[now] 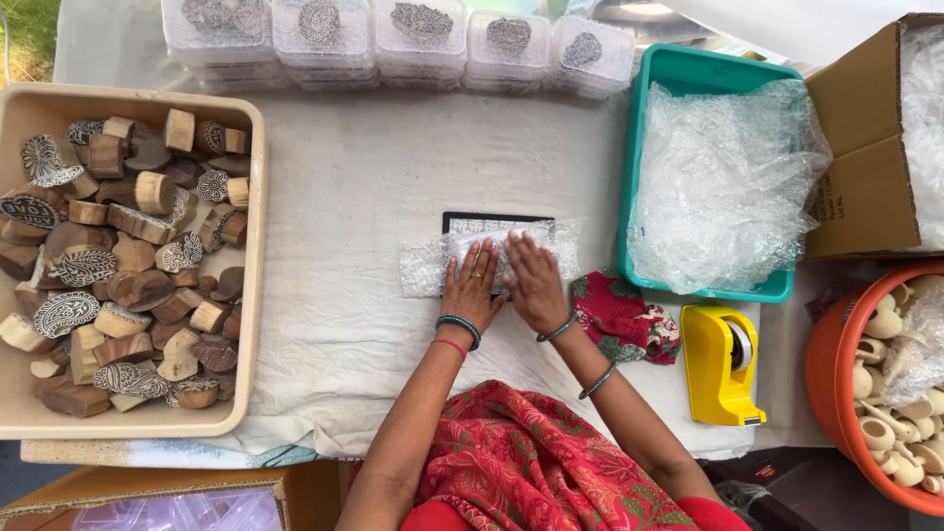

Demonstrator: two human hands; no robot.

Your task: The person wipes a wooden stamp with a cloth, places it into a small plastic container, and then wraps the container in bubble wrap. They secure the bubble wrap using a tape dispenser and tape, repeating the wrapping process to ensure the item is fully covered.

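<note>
Left hand (474, 287) and right hand (534, 285) flat, fingers spread open, side by side, pressing a bubble wrap sheet (425, 267) over a dark rectangular block (492, 222) at mid tabletop (354, 187). Left: beige tray (258, 246) of carved wooden stamps (128, 265). Right: teal bin (688, 64) holding bubble wrap, yellow tape dispenser (718, 366) near.

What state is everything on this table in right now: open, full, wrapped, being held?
Left hand: flat, pressing on the bubble wrap.
Right hand: flat, pressing beside it.
Bubble wrap: folded over a dark flat item.
Beige tray: nearly full of carved wooden blocks.
Teal bin: open, holding loose bubble wrap.
Tape dispenser: standing unused.
Clear boxes: lidded, stacked.
Orange tub: holds small clay pots.
</note>
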